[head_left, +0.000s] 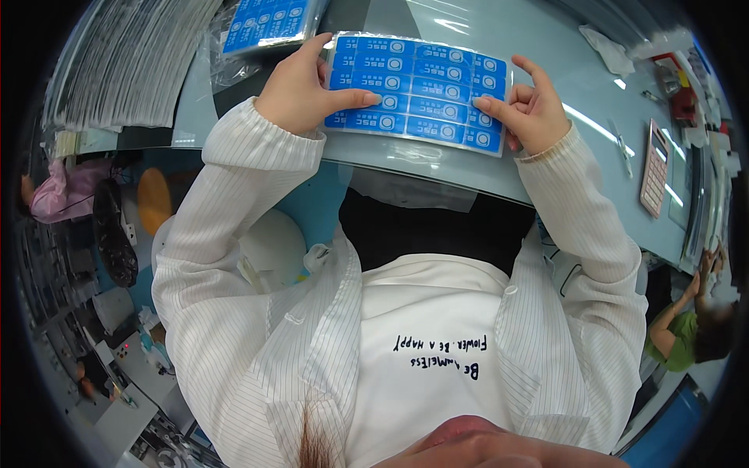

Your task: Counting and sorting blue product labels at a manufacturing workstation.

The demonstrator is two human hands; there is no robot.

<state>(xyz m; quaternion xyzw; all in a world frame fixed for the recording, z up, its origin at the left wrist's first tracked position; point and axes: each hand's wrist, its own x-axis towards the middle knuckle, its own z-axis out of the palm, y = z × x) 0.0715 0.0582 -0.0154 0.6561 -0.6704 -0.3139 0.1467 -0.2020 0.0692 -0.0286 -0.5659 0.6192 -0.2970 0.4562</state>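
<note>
A flat sheet of blue-and-white labels (433,87) with a clear, shiny margin is held up over the near edge of the table, between both hands. My left hand (300,90) grips its left end, thumb across the front and fingers at the upper corner and behind. At the right end, my right hand (532,109) pinches the sheet, with the thumb on the front, the index finger raised past the edge and other fingers partly hidden behind. Beyond my left hand lies a stack of similar blue label sheets (269,23) in clear plastic wrap.
Tall piles of thin sheets (133,58) stand at the left of the grey-green tabletop (437,168). To the right lie a pink calculator (654,168), a pen (624,154) and a crumpled clear bag (607,51). A person in green (675,339) is at the right, another in pink (70,189) at the left.
</note>
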